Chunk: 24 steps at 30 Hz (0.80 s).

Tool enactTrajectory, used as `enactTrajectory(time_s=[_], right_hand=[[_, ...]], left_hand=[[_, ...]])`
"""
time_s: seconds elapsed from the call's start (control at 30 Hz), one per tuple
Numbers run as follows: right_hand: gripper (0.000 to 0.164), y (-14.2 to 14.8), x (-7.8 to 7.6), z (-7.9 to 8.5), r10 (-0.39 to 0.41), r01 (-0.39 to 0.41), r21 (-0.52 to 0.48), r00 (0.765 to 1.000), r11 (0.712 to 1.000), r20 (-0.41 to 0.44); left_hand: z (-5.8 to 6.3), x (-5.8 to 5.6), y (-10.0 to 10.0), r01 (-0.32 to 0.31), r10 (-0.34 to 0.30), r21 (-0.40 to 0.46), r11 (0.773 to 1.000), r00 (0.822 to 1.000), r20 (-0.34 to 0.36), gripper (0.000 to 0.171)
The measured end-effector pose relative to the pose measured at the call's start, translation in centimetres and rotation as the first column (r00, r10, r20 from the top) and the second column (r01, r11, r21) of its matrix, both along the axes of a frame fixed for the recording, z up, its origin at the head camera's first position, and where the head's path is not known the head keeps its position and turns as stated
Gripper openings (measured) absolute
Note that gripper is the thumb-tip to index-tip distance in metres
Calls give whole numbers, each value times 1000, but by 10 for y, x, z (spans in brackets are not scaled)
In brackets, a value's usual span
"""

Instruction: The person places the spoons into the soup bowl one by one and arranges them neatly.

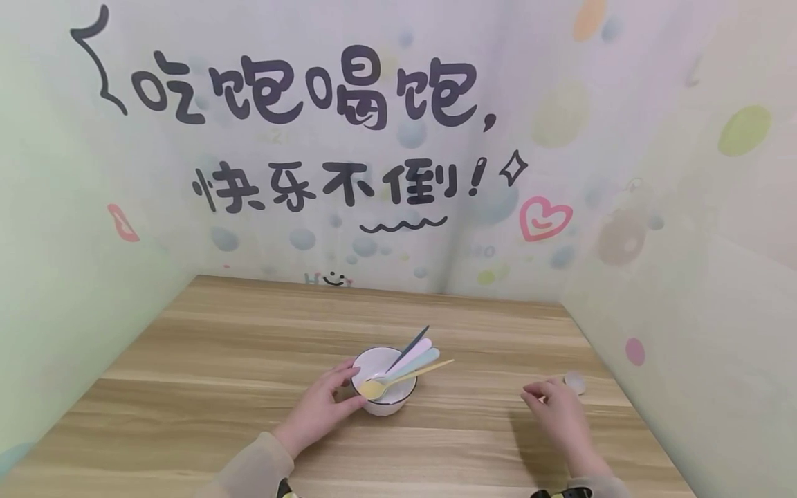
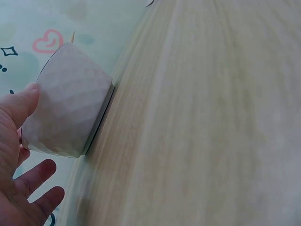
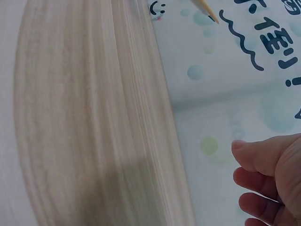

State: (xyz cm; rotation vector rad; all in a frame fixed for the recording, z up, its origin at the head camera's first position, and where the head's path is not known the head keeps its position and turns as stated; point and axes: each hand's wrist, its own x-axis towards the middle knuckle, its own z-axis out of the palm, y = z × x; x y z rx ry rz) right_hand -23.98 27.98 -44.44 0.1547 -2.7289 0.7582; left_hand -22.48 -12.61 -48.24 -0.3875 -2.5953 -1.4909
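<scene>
A white bowl point(image 1: 385, 408) with a dark rim stands upright a little right of the table's middle. My left hand point(image 1: 322, 401) grips its left side, thumb and fingers at the rim; in the left wrist view the thumb presses the bowl's faceted wall point(image 2: 70, 103). Several spoons lean in the bowl, handles to the upper right: a yellow spoon point(image 1: 373, 389) in front, then light blue point(image 1: 426, 358), lilac point(image 1: 414, 351) and dark point(image 1: 414, 340) handles. Over the table's right side is my right hand point(image 1: 560, 411), fingers loosely bent and holding nothing.
A small round pale object point(image 1: 574, 382) lies just beyond the right hand, near the table's right edge. The wood-grain table point(image 1: 249, 346) is bordered by printed walls point(image 1: 373, 145) at the back and both sides.
</scene>
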Motion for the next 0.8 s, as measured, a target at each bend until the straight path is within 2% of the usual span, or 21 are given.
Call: enactTrajectory(time_s=[0.33,0.57,0.8], right_hand=[[22,16,1,-3,-100,103,-51,993,993,65],[24,28,-1,-10,-172,177,-136,984,975,46],[24,33,-2,-16,-261,263,-161,965,951,33]], left_hand=[[-1,-1,-1,5,-5,-8,1000,1000,4,58],[0,-1,-1,8,-8,-5,1000,1000,8,58],[0,0,0,8,-8,-2,1000,1000,10,57]])
